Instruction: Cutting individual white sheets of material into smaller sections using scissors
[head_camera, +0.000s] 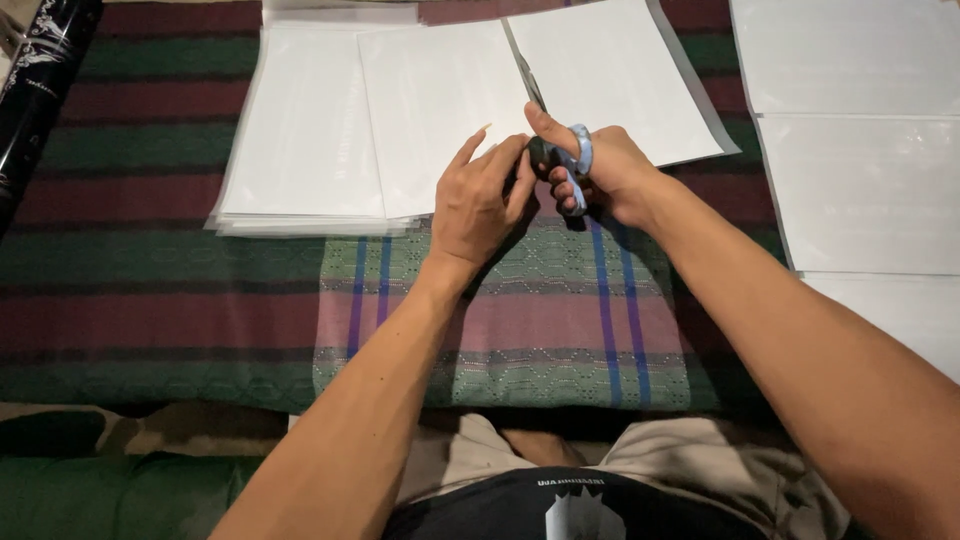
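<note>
Black and glossy, a plastic-wrapped roll (40, 90) lies along the far left edge, angled from the top corner down the side of the striped cloth (150, 290). That cloth, banded in dark green and maroon, covers the whole work surface; a lighter woven piece (520, 330) with green and pink bands and thin blue stripes lies over its middle, just in front of the person's lap.

Next to the right, a stack of white sheets (300, 140) sits on the cloth, its edges fanned slightly at the lower left. A single white sheet (440, 100) lies over the stack's right part and reaches toward the hands; a cut runs down through it from the top edge.

The left hand (478, 200) rests at the near edge of that sheet, fingers curled together and pinching the paper just left of the cut, forefinger raised a little. Touching it on the right, the right hand (600, 170) is clamped on a pair of scissors (555, 140): thumb and fingers pass through the pale blue handle loops, and the dark blades point away from the person, lying in the cut. The blades look nearly closed, though the angle makes that hard to tell.

Further right, the cut-off part of the sheet (620, 70) slants away, and at the far right several more white sheets (860, 150) lie edge to edge.
</note>
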